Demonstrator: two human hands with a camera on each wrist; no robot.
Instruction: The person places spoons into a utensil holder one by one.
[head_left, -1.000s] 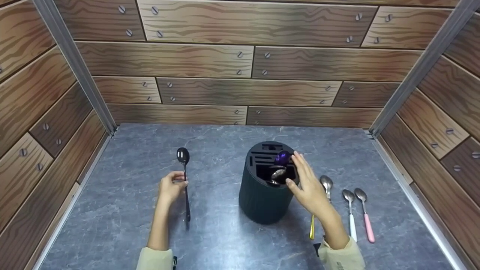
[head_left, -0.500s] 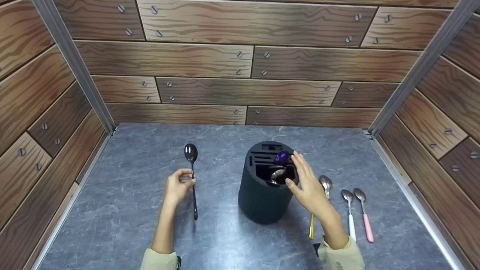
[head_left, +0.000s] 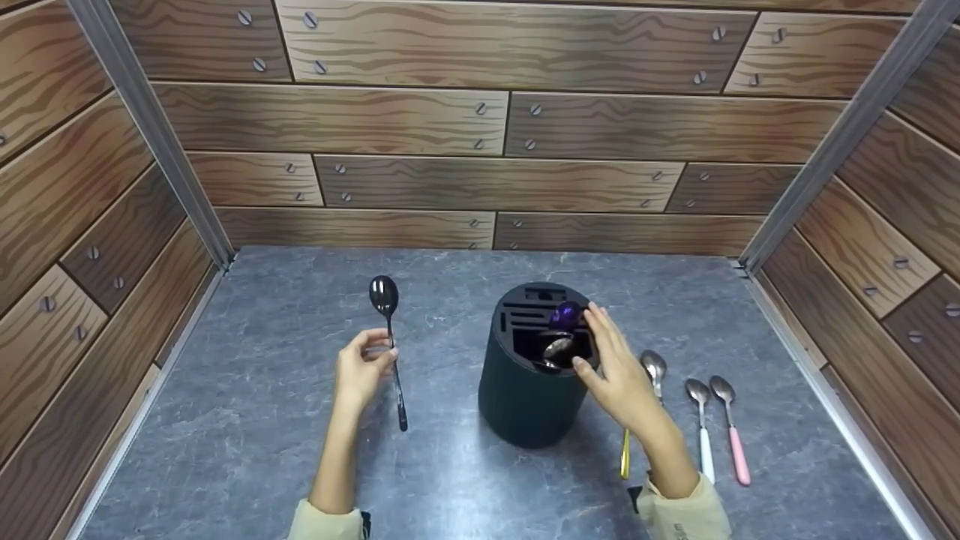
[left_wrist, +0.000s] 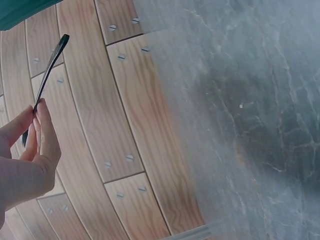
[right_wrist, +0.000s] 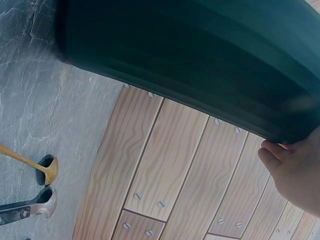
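A glossy black long-handled spoon point(head_left: 384, 295) is pinched by its handle between the thumb and fingertips of my left hand point(head_left: 362, 371), left of the holder. The left wrist view catches this spoon point(left_wrist: 51, 64) edge-on, held up off the tabletop. The dark green round utensil holder point(head_left: 525, 405) stands upright near the middle, with a slotted black top and one larger opening. Inside that opening sit a purple spoon point(head_left: 565, 316) and silver spoons point(head_left: 558, 348). My right hand point(head_left: 621, 386) rests with extended fingers against the holder's right upper rim; its palm side is hidden in the head view.
Right of the holder lie a gold-handled spoon point(head_left: 625, 454), partly behind the right forearm, a white-handled spoon point(head_left: 705, 450) and a pink-handled spoon point(head_left: 738, 454). Wood-patterned walls point(head_left: 412, 120) enclose the grey marbled tabletop point(head_left: 247, 420) at the back and sides.
My left hand has carried the black spoon to the right and slightly farther away, and the handle's end has swung right. The right hand and the holder have stayed put.
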